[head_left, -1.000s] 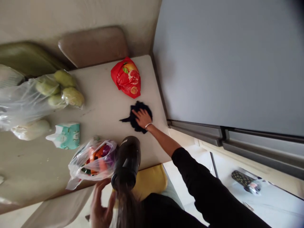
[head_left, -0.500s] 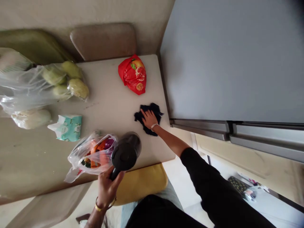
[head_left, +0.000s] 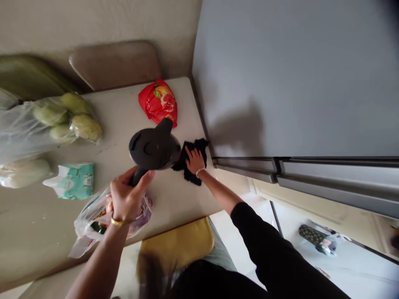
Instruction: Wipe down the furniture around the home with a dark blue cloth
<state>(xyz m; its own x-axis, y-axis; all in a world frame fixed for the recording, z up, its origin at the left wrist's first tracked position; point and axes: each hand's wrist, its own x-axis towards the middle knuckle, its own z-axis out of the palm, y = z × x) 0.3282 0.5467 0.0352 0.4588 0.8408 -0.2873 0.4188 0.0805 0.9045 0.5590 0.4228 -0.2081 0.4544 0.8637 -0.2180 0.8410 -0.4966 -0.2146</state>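
Observation:
My left hand (head_left: 129, 193) is wrapped around the handle of a dark electric kettle (head_left: 154, 147). The kettle is over the table, its spout pointing toward the red fruit-print bag (head_left: 160, 101). Part of that bag is hidden behind the spout. Flat on a crumpled black cloth (head_left: 199, 176) lies my right hand (head_left: 195, 161), fingers spread and pressing it against the tabletop. The kettle's body covers the cloth's left edge. Below my left hand, a clear plastic bag (head_left: 89, 224) of colourful packets is partly covered by the wrist.
A teal tissue pack (head_left: 77, 181) and bagged green fruit (head_left: 85, 126) are on the left of the table (head_left: 115, 143). The large grey fridge (head_left: 296, 83) borders its right side. Chairs stand around it, including a yellow one (head_left: 177, 245) near me.
My left hand has carried the kettle forward, away from the plastic bag, and its spout has come into view. My right hand stays on the cloth. The view has shifted to the right.

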